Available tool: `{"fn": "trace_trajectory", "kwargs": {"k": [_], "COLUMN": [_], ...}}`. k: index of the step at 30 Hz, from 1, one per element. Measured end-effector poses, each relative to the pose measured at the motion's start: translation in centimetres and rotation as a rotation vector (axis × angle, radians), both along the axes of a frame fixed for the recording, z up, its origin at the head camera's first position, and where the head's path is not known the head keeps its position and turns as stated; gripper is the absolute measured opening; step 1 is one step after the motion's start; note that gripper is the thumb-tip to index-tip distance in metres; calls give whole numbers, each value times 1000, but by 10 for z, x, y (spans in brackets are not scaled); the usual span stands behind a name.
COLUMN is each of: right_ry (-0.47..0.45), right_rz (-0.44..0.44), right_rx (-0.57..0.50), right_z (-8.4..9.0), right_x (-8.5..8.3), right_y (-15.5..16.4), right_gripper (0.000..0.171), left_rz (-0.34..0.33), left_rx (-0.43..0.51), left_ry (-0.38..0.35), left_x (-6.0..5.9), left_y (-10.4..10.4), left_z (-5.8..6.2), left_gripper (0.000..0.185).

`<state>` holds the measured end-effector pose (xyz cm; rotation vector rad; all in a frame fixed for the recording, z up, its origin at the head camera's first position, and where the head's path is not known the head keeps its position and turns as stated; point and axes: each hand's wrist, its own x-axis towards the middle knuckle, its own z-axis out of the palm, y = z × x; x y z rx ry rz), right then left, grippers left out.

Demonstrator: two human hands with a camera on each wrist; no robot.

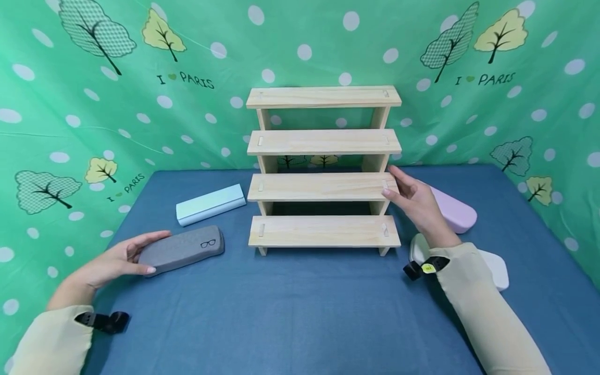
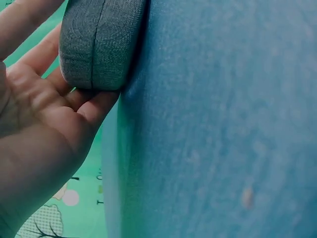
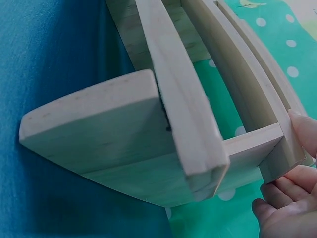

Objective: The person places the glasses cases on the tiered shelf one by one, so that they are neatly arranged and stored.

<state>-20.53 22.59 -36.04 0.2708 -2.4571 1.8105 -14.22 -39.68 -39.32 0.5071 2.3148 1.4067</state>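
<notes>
A grey glasses case (image 1: 187, 250) with a small spectacles print lies on the left of the table. My left hand (image 1: 117, 260) holds its left end, thumb on the near side and fingers on the far side. The left wrist view shows the fingers curled behind the end of the case. In the middle stands a wooden tiered display shelf (image 1: 323, 232) with several steps. At the right end of its second step from the bottom, my right hand (image 1: 422, 205) grips the board, thumb on top. In the right wrist view, the other fingers are partly hidden under that board.
A light blue glasses case (image 1: 211, 204) lies behind the grey one. To the right are a purple case (image 1: 452, 211) and a white case (image 1: 494, 268), which the right forearm partly covers. A green printed cloth (image 1: 304, 31) hangs behind the blue-covered table (image 1: 300, 317).
</notes>
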Motion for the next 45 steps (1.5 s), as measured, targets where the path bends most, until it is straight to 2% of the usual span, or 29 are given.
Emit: {"fn": "trace_trajectory", "kwargs": {"k": [9, 22, 32, 38, 45], "right_ry": [-11, -11, -1, -5, 4], "right_rz": [-5, -2, -4, -4, -12], "right_rx": [19, 25, 26, 22, 34], "right_z": [-1, -1, 0, 0, -1], "right_x": [1, -1, 0, 0, -1], "right_y": [0, -1, 0, 0, 0], "right_gripper": [67, 68, 68, 68, 68], "left_rz": [-9, -12, -12, 15, 63], "left_rx": [-106, -121, -144, -226, -345], "left_ry": [26, -1, 79, 135, 215], "left_x": [4, 4, 0, 0, 1], "left_y": [2, -2, -5, -8, 0], "left_z": [0, -4, -8, -8, 0], "left_gripper": [79, 88, 84, 83, 81]}}
